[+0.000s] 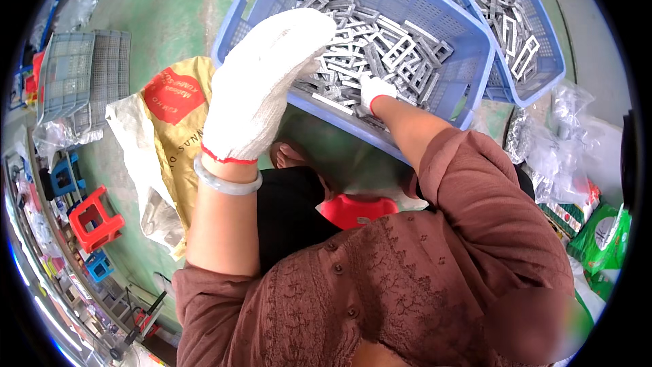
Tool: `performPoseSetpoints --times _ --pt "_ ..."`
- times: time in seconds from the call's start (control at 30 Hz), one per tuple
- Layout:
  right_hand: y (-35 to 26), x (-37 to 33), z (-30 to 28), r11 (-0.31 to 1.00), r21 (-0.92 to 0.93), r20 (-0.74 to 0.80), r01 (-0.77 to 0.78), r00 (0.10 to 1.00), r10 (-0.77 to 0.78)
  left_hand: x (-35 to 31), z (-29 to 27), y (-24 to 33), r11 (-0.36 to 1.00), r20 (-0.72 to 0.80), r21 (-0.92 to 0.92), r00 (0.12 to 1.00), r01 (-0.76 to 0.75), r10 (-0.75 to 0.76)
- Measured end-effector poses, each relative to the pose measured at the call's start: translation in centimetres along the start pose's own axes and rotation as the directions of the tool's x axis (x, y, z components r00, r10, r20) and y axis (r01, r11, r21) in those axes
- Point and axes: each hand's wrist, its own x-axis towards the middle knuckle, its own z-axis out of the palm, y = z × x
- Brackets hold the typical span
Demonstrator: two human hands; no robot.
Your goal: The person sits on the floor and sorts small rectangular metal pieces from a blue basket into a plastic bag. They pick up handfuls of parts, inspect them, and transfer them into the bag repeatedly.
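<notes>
Yellow sack (178,149): dark lettering, pale print on red patch (174,97); green bag (602,236): dark character.

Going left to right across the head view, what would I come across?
Red plastic stool, yellow-and-white sack, left hand in a white knitted glove, right hand in a matching white glove, rightmost blue plastic basket, shiny green plastic package.
</notes>
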Motion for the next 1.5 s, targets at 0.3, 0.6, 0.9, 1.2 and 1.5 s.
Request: performPoseSetpoints --times 0.3,0.6,0.9,1.2,1.5 --pt "1.8 2.6 -1.5 0.988 -0.116 0.124 0.104 0.988 -0.09 0.0 0.0 -0.1 0.981 0.068 0.179 0.996 -0.076 0.064" --pt "2.4 6.6 -1.1 0.92 -0.211 0.499 0.329 0.846 -0.188 0.6 1.1 0.1 0.984 0.039 0.178 0.999 0.016 -0.023" --pt "1.1 2.3 -1.8 0.998 -0.057 0.244 0.034 0.97 -0.019 0.8 1.1 -0.5 0.96 0.074 0.266 0.995 -0.087 0.07" --pt "1.6 3.5 -2.0 0.996 0.084 0.36 -0.037 0.933 0.005 0.8 1.1 -0.4 0.974 0.063 0.224 0.998 -0.022 0.008" --pt "1.4 4.4 -1.8 0.999 -0.031 0.359 -0.038 0.932 0.047 0.3 0.9 -0.1 0.915 0.101 0.384 0.99 -0.128 0.097"
